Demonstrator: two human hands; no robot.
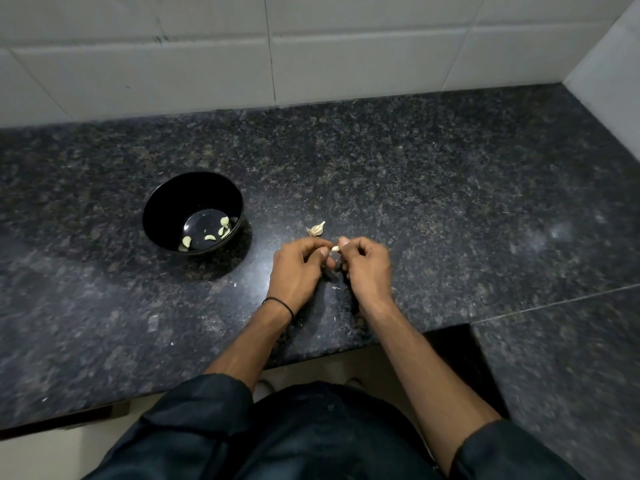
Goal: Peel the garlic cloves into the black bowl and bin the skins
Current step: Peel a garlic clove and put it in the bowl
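Observation:
A black bowl (162, 206) stands on the dark granite counter to the left of my hands, with several peeled garlic cloves (209, 237) on its bottom. My two hands meet over the counter's middle. My right hand (363, 263) pinches a small pale garlic clove (335, 248) between thumb and fingers. My left hand (298, 266), with a black band at the wrist, has its fingers curled and its fingertips at the same clove. Just beyond the hands lies a remnant of the garlic bulb with papery skin (317, 229).
Small bits of skin (336, 288) lie on the counter (433, 188) under my hands. A white tiled wall (311, 53) runs along the back and right. The counter's front edge has a step at the right. No bin is in view.

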